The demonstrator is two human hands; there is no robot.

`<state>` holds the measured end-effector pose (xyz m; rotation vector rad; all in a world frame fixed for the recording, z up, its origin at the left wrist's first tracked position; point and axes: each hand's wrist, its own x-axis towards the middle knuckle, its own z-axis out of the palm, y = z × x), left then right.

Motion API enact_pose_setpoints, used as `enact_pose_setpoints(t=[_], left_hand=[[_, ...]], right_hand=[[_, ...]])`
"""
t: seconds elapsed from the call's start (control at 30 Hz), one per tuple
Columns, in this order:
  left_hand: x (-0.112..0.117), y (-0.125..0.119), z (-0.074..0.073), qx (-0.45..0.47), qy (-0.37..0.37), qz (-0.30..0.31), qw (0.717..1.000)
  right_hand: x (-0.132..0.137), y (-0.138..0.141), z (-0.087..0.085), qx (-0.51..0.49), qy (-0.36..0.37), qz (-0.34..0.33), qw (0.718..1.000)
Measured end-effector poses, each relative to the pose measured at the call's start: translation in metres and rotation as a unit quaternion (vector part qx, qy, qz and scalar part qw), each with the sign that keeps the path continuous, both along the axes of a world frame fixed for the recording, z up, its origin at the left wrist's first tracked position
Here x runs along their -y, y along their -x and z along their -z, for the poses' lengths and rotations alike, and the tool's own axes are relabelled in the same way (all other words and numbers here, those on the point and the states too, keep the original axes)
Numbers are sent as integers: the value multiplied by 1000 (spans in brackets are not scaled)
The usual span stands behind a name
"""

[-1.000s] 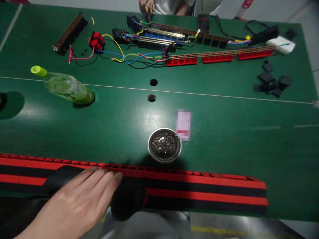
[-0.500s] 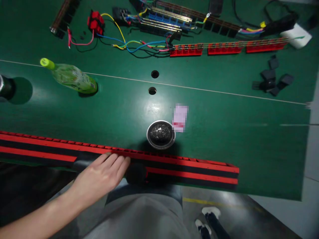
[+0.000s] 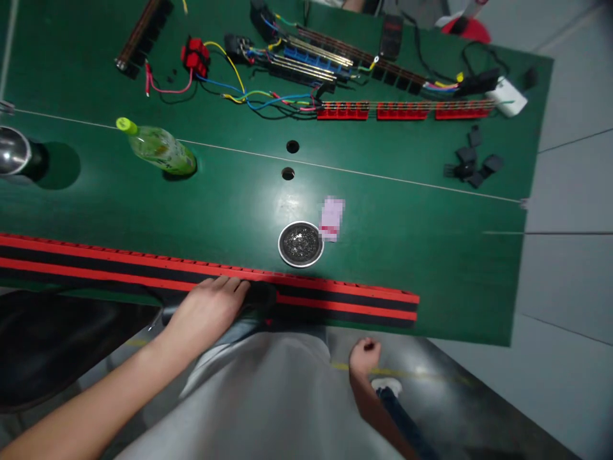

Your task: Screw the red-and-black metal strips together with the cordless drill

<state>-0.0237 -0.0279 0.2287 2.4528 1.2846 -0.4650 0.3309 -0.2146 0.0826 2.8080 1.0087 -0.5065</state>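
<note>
At seven o'clock, the left hand wraps a dark cylinder; at five, right hand, grip unclear. Red-and-black strip seems assembled; glinting bits in metal bowl seem unused.

The left hand closes round a black tool at the long red-and-black strip, which lies along the near edge of the green table. The right hand hangs beyond that edge, fingers curled; whether it holds anything is unclear. Past the strip sits a bowl of small shiny bits, a blurred card just beside it. Farther off stand a green bottle and, at left, a metal cup
</note>
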Motion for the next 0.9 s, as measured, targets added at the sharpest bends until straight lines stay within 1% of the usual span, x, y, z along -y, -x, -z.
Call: enact_pose_setpoints(t=[0.03,0.07,0.1,0.13,0.17,0.2,0.23,0.33,0.37,0.4,0.43,0.47,0.5,0.53,0.57,0.6,0.63,0.67,0.7,0.73,0.77,0.8,0.83,0.87,0.9], left_hand=[[4,5,0,6,12,-15,1000],[8,11,1,7,25,-31,999],[12,19,3,3,41,-45,998],[17,27,6,-6,65,-58,996],[22,36,9,-16,95,-71,993],[27,45,12,-19,126,-85,988],[31,53,14,-16,152,-98,983],[46,75,16,28,199,-124,972],[51,81,14,47,198,-135,970],[55,88,11,68,193,-148,968],[59,94,7,86,190,-161,965],[62,100,3,100,185,-180,961],[63,106,-1,113,180,-198,957],[64,111,-5,122,173,-214,954],[63,115,-9,126,165,-227,952],[62,118,-11,127,156,-234,951],[59,119,-12,125,145,-236,953],[56,119,-10,120,133,-237,955],[53,116,-7,113,123,-237,957],[49,112,-3,108,114,-239,958],[46,107,3,103,106,-242,959],[43,100,10,100,100,-248,958],[40,93,17,99,96,-253,958],[38,86,24,99,93,-259,956],[38,79,31,98,90,-264,955]], right_hand=[[-3,1,4,15,-43,34,998],[-10,4,5,17,-115,71,991],[-20,10,3,21,-169,94,981],[-34,20,-5,-19,-327,128,936],[-50,33,-17,-63,-443,138,884],[-67,50,-35,-94,-514,131,842],[-84,69,-58,-114,-568,114,807],[-126,133,-141,-165,-696,23,698],[-135,153,-168,-178,-721,-10,669],[-142,170,-191,-192,-735,-42,649],[-146,184,-209,-208,-741,-74,635],[-149,194,-220,-223,-737,-99,631],[-151,201,-224,-232,-732,-104,632],[-152,203,-221,-241,-726,-102,636],[-152,203,-211,-253,-716,-93,644],[-154,200,-195,-265,-702,-81,656],[-155,196,-174,-275,-682,-66,674],[-156,190,-149,-284,-653,-45,701],[-157,185,-124,-292,-607,-18,739],[-158,180,-98,-291,-543,15,787],[-157,176,-74,-286,-455,42,842],[-155,172,-53,-275,-351,49,894],[-152,169,-34,-263,-252,33,931],[-148,167,-20,-264,-210,24,941],[-144,165,-9,-268,-186,14,945]])
